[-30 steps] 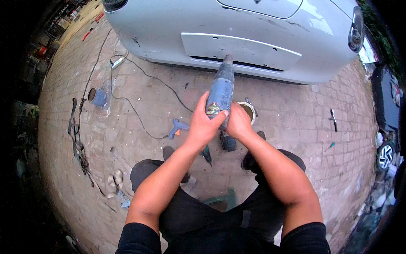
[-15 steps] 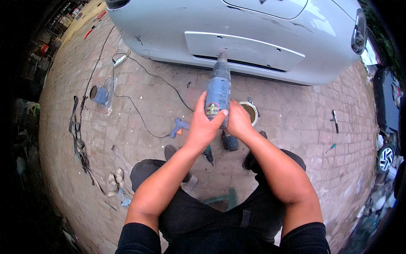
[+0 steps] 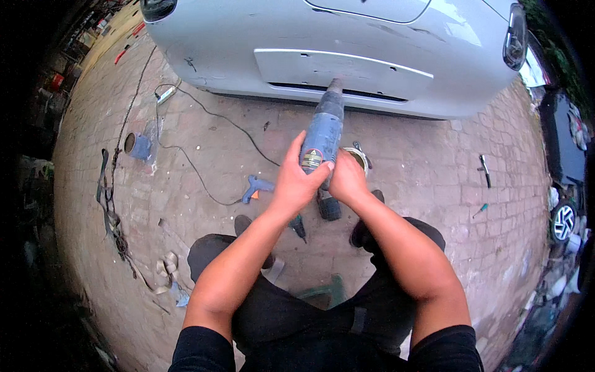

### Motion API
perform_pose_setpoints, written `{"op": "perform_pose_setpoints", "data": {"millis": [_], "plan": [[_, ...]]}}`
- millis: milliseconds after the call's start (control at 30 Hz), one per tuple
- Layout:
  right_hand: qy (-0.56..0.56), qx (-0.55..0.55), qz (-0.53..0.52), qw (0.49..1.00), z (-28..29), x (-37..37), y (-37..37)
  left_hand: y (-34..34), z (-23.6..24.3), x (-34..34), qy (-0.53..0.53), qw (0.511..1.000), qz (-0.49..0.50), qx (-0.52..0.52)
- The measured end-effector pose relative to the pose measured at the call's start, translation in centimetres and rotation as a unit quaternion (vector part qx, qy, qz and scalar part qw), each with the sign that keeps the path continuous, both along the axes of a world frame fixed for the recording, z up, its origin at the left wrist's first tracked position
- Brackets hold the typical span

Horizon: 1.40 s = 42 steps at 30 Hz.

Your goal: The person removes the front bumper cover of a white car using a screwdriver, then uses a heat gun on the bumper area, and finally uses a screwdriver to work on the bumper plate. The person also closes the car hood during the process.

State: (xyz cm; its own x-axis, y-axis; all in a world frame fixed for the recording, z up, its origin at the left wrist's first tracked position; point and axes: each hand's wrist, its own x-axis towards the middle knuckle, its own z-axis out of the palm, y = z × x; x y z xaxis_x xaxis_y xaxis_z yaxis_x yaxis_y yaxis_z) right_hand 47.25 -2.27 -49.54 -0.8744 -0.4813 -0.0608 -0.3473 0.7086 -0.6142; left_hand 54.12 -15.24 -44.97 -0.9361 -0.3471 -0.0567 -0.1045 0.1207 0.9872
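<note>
Two hands are on one blue power tool [image 3: 322,130]: the left hand [image 3: 300,177] curls round its left flank, thumb laid across the rear of the barrel, while the right hand [image 3: 348,180] wraps its rear from the right, with part of that hold hidden. The tool is over the brick paving [image 3: 434,248], in front of the silver bumper's [image 3: 204,49] lower edge. Its long axis runs away from the person, leaning slightly right, with the nozzle [image 3: 335,88] aimed at the lower edge of the bumper's flat panel [image 3: 347,65], near mid-length. Whether it touches, I cannot tell.

Compared with half a second ago, the nozzle has shifted rightward along the panel and the barrel slants more; the grip matches.

The barrel is a scuffed cylinder, tapering through a grey collar to a narrow, dull tip. The panel is smooth and pierced by small slots, with a long dark gap beneath. A black block [image 3: 329,208] shows below the hands. Beside the right hand stands a round can [image 3: 364,166] with a pale rim; left of the left hand, a blue plastic-looking gun [image 3: 253,189] lies on the rough, worn bricks.
</note>
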Motion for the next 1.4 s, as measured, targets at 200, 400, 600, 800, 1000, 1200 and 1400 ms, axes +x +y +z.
{"op": "perform_pose_setpoints", "data": {"millis": [200, 400, 600, 800, 1000, 1200, 1400], "plan": [[-0.005, 0.007, 0.024, 1.0, 0.2, -0.2, -1.3, -0.2, -0.2, 0.6, 0.023, 0.997, 0.047, 0.053], [0.025, 0.009, 0.057, 0.998, -0.1, -0.6, -2.4, -0.9, -0.5, 0.9, 0.041, 0.994, 0.085, 0.053], [0.012, 0.017, 0.058, 0.998, 0.4, 0.0, -2.6, -1.2, 0.3, 1.2, -0.011, 0.994, 0.073, 0.08], [-0.016, 0.017, 0.03, 0.999, 0.3, 0.2, -1.5, -0.8, -0.3, 0.8, -0.005, 0.997, 0.034, 0.074], [-0.024, 0.013, 0.0, 1.0, 0.5, 0.0, 0.0, -0.2, -0.3, -0.1, -0.002, 1.0, 0.002, 0.017], [-0.031, 0.007, -0.012, 0.999, 1.4, -0.1, 1.1, 0.5, 0.5, -0.9, -0.008, 0.999, -0.031, 0.021], [-0.003, -0.017, -0.027, 0.999, 1.2, 0.1, 1.5, -0.2, 0.5, -1.7, 0.007, 0.996, -0.087, 0.025]]}}
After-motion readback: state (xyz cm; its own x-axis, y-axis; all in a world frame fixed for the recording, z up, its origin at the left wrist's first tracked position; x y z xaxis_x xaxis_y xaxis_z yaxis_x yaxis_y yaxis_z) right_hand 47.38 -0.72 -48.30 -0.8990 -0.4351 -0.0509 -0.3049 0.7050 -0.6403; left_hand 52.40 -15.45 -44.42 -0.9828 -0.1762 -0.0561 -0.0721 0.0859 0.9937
